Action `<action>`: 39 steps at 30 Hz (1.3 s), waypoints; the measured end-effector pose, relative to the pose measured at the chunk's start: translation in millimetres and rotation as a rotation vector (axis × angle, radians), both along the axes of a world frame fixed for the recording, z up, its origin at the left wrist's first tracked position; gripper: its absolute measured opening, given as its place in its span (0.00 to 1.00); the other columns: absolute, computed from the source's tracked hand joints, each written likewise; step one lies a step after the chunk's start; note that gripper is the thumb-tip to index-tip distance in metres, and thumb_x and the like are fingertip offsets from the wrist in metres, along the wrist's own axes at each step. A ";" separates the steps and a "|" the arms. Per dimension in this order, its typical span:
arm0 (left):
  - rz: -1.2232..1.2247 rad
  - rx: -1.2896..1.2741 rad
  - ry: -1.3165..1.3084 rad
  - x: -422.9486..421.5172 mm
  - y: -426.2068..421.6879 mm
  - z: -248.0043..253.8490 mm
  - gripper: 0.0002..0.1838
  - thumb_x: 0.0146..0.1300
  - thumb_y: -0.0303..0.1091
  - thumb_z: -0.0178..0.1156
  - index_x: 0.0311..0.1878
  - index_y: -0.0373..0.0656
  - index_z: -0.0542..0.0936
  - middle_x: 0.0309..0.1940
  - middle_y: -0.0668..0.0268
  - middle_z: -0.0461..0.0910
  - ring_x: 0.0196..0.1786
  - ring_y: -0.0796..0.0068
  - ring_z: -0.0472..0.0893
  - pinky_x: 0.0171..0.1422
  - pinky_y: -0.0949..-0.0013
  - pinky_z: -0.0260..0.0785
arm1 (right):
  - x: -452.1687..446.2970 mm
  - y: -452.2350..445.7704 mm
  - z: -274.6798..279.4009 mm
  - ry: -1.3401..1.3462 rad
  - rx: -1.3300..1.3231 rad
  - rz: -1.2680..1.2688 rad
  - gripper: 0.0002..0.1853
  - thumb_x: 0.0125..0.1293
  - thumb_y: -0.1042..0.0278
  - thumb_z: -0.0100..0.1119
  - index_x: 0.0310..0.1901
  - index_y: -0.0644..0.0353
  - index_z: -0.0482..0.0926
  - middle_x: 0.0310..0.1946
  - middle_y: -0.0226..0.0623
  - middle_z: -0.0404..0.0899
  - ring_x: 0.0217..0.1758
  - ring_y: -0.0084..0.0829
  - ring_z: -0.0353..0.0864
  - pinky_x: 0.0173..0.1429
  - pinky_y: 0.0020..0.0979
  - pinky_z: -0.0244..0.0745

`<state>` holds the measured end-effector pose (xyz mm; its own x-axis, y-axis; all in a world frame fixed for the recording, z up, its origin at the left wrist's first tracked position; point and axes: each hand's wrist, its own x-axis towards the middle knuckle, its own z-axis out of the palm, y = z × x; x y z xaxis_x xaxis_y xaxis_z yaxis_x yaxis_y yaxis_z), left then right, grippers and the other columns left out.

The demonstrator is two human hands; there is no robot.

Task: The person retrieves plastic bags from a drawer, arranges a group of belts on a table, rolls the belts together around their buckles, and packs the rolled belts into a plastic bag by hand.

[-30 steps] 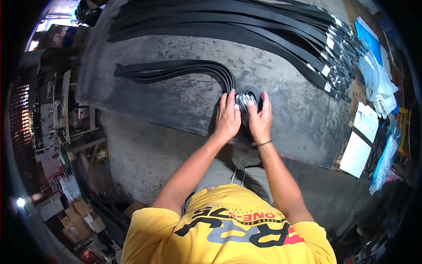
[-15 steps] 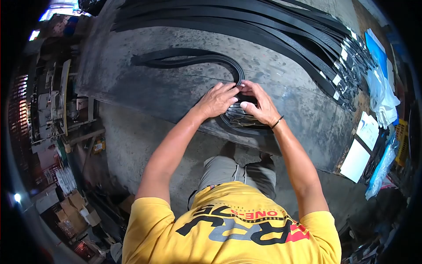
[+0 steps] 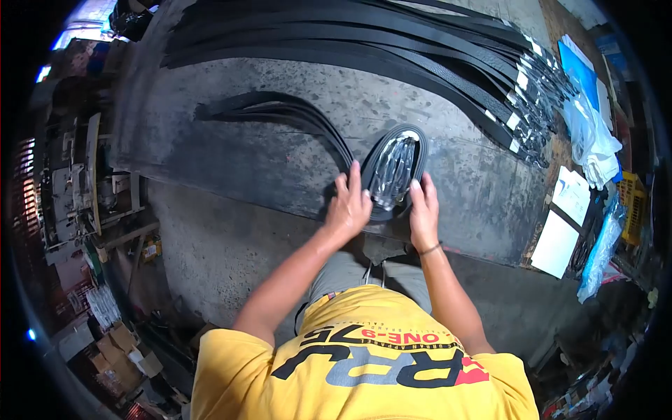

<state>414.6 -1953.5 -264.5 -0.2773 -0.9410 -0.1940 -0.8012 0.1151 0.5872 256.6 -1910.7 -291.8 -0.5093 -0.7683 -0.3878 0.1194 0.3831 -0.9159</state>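
Observation:
A bundle of black belts [image 3: 414, 136] stands on edge on the table, wound into an oval coil. Shiny clear plastic [image 3: 393, 175] lies inside the loop. The belts' loose tails [image 3: 280, 105] curve away to the left. My left hand [image 3: 348, 208] grips the bundle at the coil's left side, its index finger stretched along the belts. Around the coil's right wall, my right hand [image 3: 424, 210] closes with the thumb near the inside and the fingers outside.
A large pile of flat black belts [image 3: 315, 42] spans the back of the dark worktable [image 3: 483, 203], with white tags and plastic-covered ends at right. Plastic bags [image 3: 591, 140], white papers [image 3: 560, 231] and a yellow crate [image 3: 633, 210] are along the right edge.
The coil has turned from lying sideways to pointing away from me, and its round shape now shows. Both hands have drawn nearer to my body and moved apart to its two sides.

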 end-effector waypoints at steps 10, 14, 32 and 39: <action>0.417 -0.055 -0.076 74.4 -57.9 -6.4 0.38 0.67 0.55 0.42 0.72 0.41 0.47 0.63 0.32 0.52 0.61 0.31 0.60 0.65 0.46 0.55 | 48.4 -138.2 22.3 0.633 -0.280 0.940 0.25 0.61 0.48 0.51 0.45 0.64 0.80 0.43 0.50 0.80 0.51 0.50 0.75 0.57 0.43 0.68; 0.413 -0.044 -0.220 100.4 -110.0 -3.2 0.36 0.67 0.54 0.41 0.71 0.42 0.49 0.62 0.38 0.58 0.62 0.37 0.61 0.66 0.48 0.53 | 66.1 -147.7 29.6 0.568 -0.376 1.139 0.25 0.60 0.47 0.52 0.45 0.63 0.81 0.42 0.52 0.80 0.49 0.50 0.76 0.57 0.42 0.68; -0.203 -0.331 -0.102 94.9 -107.8 -6.4 0.22 0.63 0.43 0.50 0.60 0.53 0.71 0.53 0.69 0.74 0.56 0.66 0.69 0.59 0.57 0.58 | 24.0 -196.3 27.0 1.351 -0.391 1.171 0.17 0.63 0.50 0.52 0.46 0.50 0.79 0.47 0.34 0.75 0.60 0.37 0.68 0.68 0.60 0.47; -0.194 -0.305 -0.124 95.1 -107.0 -8.8 0.21 0.64 0.42 0.48 0.60 0.55 0.71 0.55 0.69 0.73 0.57 0.66 0.69 0.60 0.57 0.58 | 3.6 -124.3 47.9 0.981 -0.125 1.320 0.35 0.55 0.60 0.56 0.64 0.63 0.59 0.46 0.49 0.72 0.49 0.49 0.72 0.55 0.44 0.67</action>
<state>509.7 -2060.5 -273.4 -0.4483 -0.8928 0.0435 -0.8102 0.4264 0.4023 260.2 -2035.0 -243.9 0.4826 -0.8427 -0.2386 -0.8160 -0.3337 -0.4720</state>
